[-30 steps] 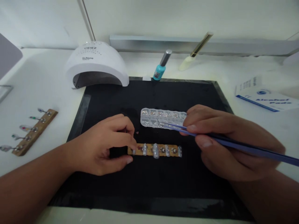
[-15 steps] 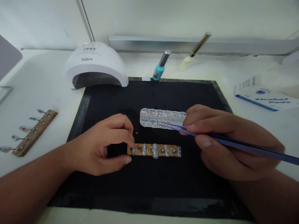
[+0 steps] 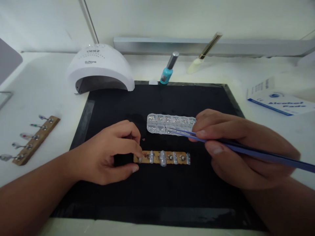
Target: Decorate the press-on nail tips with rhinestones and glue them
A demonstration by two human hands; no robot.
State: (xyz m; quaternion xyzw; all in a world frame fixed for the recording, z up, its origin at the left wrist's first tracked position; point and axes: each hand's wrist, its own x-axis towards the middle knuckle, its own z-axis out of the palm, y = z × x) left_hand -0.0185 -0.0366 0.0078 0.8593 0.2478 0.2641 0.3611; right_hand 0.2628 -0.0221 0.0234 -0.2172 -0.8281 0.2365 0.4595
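A clear compartment case of rhinestones (image 3: 154,123) lies on the black mat, its right end hidden behind my right hand (image 3: 231,147). That hand is closed around blue tweezers (image 3: 236,149), whose fine tips are at the case's front row of compartments. Closer to me is a wooden nail stand (image 3: 145,160) bearing several shiny silvery false nails (image 3: 162,158). My left hand (image 3: 110,152) grips the stand's left end, index fingertip on top and thumb at the front. A tiny reddish gem (image 3: 144,139) sits on the mat just behind the stand.
A white nail lamp (image 3: 103,65) stands at the back left. Behind the black mat (image 3: 152,193) are a turquoise polish bottle (image 3: 166,75) and a pale yellow one (image 3: 195,65). An alcohol pads box (image 3: 283,103) lies right; a second nail stand (image 3: 36,141) lies left.
Almost nothing differs. The whole view has shifted very slightly, while both hands and the tweezers keep nearly the same position over the stand and case.
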